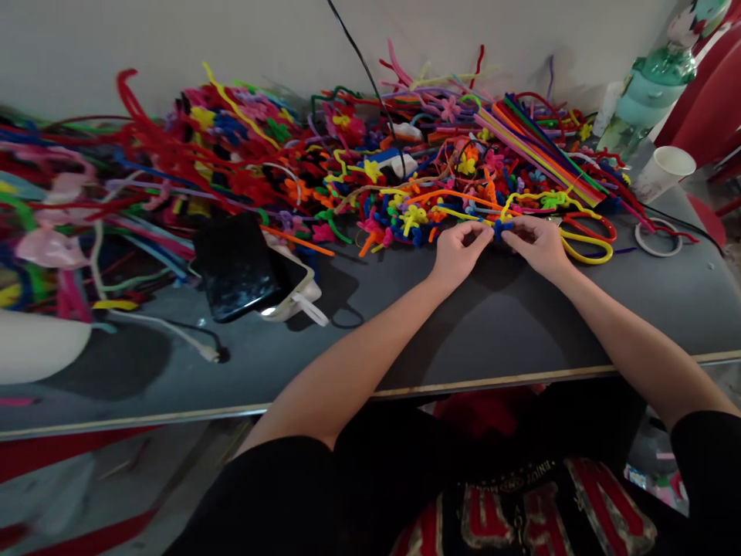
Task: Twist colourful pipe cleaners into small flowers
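Between my two hands is a small blue pipe cleaner piece [501,227], bent into a compact shape. My left hand [463,251] pinches its left side with thumb and index finger. From the other side my right hand [536,241] grips it the same way, fingers curled. Just behind my hands lie yellow and orange pipe cleaners and small pipe cleaner flowers, such as a yellow one [413,219]. A pair of scissors [589,238] with red and yellow handles rests right beside my right hand.
A heap of colourful pipe cleaners [243,154] runs along the wall. On the grey table [359,347] lie a black phone [235,266], a white cable [174,332] and a roll of tape [658,238]. A paper cup [665,174] and a green bottle [648,96] stand at right.
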### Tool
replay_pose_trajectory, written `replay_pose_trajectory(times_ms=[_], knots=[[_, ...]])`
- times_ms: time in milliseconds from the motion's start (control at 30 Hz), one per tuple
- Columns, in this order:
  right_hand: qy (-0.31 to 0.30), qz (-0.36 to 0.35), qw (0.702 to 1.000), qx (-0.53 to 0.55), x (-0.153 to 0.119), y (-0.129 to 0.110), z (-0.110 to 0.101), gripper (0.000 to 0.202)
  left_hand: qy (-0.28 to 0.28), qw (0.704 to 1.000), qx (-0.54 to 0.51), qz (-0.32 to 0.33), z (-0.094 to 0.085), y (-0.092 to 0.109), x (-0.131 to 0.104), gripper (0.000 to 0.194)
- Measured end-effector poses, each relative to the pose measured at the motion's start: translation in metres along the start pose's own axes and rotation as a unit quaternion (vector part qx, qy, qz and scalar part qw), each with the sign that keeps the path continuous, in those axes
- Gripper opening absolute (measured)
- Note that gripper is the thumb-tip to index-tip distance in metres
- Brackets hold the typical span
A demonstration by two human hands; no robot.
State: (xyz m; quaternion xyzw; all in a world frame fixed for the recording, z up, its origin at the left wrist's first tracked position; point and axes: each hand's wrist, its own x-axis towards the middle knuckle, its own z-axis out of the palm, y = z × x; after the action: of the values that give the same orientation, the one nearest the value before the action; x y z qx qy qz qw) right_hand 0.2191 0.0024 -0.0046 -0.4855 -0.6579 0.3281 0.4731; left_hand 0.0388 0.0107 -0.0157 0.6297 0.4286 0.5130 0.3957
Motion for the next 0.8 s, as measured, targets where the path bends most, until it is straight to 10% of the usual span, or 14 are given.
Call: replay_pose_trajectory(times_ms=[333,533,800], knots=[[-0.007,-0.022,0.997,-0.076,-0.0056,-0.0054,-0.0021,0.019,0.013,0.993,0.114,0.026,-0.0025,0.0008,-0.0030,0.013],[-0.111,-0.031,0.990,-0.079,-0.0061,-0.0088,-0.0030,0.026,0.026,0.995,0.095,0.017,-0.0014,-0.0023,-0.0005,0.008],[-0.037,-0.033,0.999,-0.016,-0.0104,-0.0105,0.0034,0.027,0.016,0.999,0.031,0.010,0.0009,0.0009,-0.0050,0.013]])
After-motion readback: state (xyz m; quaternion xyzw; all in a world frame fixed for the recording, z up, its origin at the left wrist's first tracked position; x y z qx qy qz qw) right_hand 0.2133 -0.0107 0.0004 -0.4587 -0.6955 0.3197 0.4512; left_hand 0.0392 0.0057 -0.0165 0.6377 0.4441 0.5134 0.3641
